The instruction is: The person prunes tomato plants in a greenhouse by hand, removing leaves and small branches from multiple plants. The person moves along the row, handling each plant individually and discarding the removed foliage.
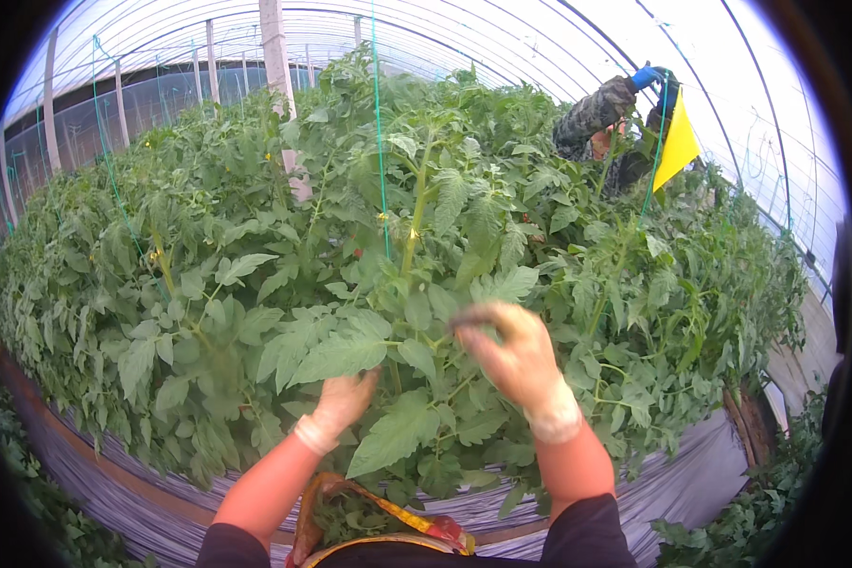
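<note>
My left hand (346,401), in a thin pale glove, reaches into a tomato plant; its fingertips are hidden under a large leaf (348,355). My right hand (515,351), gloved too and dark-stained at the fingers, is a little blurred in front of the plant's leaves at the right, with thumb and fingers curved apart. No held object shows between them. Between and above the hands rises the tomato stem (419,213), with small yellow flowers, beside a green twine (380,142). At my waist hangs an open bag (390,505) with picked green leaves in it.
Dense tomato plants (78,270) spread left and right. A concrete post (277,64) stands behind them. At the upper right, a person in a camouflage sleeve (596,113) and blue glove reaches up beside a yellow sheet (676,149). Plastic ground film (689,468) lies below.
</note>
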`<state>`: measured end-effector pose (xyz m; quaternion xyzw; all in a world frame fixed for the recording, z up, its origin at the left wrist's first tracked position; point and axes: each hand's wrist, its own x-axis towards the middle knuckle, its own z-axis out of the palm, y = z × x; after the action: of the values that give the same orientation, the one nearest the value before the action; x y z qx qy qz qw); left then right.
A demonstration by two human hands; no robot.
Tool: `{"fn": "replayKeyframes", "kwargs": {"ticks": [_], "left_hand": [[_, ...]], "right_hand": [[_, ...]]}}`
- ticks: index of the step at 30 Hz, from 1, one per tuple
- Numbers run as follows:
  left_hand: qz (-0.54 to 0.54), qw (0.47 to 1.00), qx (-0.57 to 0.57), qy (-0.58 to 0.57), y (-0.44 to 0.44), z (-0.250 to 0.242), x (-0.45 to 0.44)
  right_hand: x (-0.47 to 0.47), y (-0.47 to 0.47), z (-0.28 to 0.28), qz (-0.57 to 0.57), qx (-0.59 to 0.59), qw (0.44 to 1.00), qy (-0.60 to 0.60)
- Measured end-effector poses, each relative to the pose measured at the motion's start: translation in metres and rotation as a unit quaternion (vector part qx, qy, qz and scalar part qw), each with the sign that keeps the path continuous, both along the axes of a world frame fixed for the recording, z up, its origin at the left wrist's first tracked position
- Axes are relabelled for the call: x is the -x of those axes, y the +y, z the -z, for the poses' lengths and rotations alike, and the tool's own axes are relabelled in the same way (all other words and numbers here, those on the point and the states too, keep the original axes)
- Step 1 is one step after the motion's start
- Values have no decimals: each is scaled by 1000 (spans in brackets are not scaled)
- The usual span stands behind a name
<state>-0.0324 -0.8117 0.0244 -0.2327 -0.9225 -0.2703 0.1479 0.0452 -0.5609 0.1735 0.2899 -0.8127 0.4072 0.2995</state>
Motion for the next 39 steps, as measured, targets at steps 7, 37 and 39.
{"fn": "replayKeyframes", "kwargs": {"ticks": [7,37,39], "left_hand": [[-75,896,253,358,58,7,60],[224,835,-414,-285,56,-56,29],[244,838,-389,-294,58,-62,27]], "right_hand": [[108,-13,-1,76,-229,958,-158],[86,41,40,114,-106,979,-130],[85,33,38,152,-100,978,-100]]}}
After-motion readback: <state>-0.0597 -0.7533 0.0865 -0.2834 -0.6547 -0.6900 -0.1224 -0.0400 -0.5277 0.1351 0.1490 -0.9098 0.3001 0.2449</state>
